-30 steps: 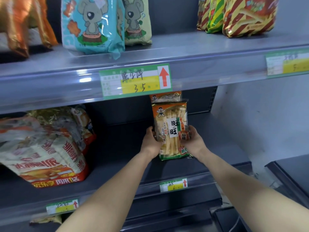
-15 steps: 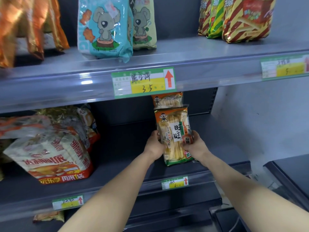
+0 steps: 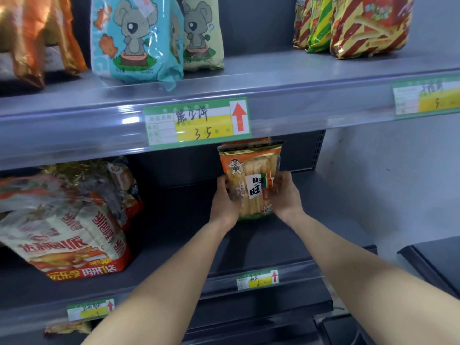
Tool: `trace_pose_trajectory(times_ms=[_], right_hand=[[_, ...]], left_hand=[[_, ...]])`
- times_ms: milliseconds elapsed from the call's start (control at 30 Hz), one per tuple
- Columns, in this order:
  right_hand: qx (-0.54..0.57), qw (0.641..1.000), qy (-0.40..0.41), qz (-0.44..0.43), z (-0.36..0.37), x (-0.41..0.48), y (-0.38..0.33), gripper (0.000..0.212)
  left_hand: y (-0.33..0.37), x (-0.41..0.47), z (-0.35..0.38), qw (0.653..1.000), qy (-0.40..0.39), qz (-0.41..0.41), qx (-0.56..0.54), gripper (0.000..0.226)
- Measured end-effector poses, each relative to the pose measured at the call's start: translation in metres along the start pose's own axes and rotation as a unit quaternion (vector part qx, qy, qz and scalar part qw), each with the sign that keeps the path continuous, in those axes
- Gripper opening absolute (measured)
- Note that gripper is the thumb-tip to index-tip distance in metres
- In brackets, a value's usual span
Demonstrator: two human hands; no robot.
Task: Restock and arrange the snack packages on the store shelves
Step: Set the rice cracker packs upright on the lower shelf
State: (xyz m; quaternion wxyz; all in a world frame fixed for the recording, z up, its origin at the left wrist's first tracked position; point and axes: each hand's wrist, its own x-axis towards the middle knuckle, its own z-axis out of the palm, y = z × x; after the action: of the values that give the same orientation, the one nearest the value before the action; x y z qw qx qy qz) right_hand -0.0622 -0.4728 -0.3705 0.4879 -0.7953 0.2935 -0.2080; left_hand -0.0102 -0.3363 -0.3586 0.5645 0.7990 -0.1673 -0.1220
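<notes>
Farthest left, a big red-and-white plastic multipack (image 3: pixel 69 240) leans on the dark grey metal shelf (image 3: pixel 174 232); then the left hand (image 3: pixel 222 202) and right hand (image 3: pixel 286 196) clamp the side edges of an upright orange-topped clear rice-cracker packet (image 3: pixel 251 185) mid-shelf. It is likely light, crinkly and brittle inside: hold the edges gently.

An orange band, a clear window of pale yellow crackers and a white label with black characters are being displayed on the rice cracker pack (image 3: pixel 251 185). A grey koala on a brown stump is being shown on the turquoise bag (image 3: pixel 134 38), and again on the pale yellow-green bag (image 3: pixel 201 33). Red and gold diagonal stripes are being carried by the striped bag (image 3: pixel 371 26), green and yellow ones by the green bag (image 3: pixel 319 23). The shelf (image 3: pixel 286 78) is being seen in plain grey, its price tag (image 3: pixel 196 123) edged green with a yellow field and red arrow.
</notes>
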Motion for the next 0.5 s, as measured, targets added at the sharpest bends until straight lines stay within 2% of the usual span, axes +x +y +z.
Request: trace_pose_trajectory(times_ms=[100, 300, 400, 500], right_hand=[[-0.013, 0.999, -0.026, 0.02, 0.003, 0.002, 0.01, 0.028], [0.071, 0.995, -0.03, 0.058, 0.009, 0.002, 0.025, 0.039], [0.055, 0.998, 0.006, 0.031, 0.006, 0.003, 0.017, 0.027], [0.048, 0.998, -0.013, 0.025, 0.007, 0.002, 0.017, 0.028]], left_hand=[[-0.008, 0.004, -0.001, 1.0, -0.001, -0.017, 0.016, 0.053], [-0.014, 0.008, 0.001, 1.0, 0.015, -0.018, 0.016, 0.04], [-0.009, 0.013, 0.003, 0.999, 0.039, 0.006, 0.005, 0.035], [-0.008, 0.015, 0.006, 0.999, 0.034, -0.007, -0.001, 0.033]])
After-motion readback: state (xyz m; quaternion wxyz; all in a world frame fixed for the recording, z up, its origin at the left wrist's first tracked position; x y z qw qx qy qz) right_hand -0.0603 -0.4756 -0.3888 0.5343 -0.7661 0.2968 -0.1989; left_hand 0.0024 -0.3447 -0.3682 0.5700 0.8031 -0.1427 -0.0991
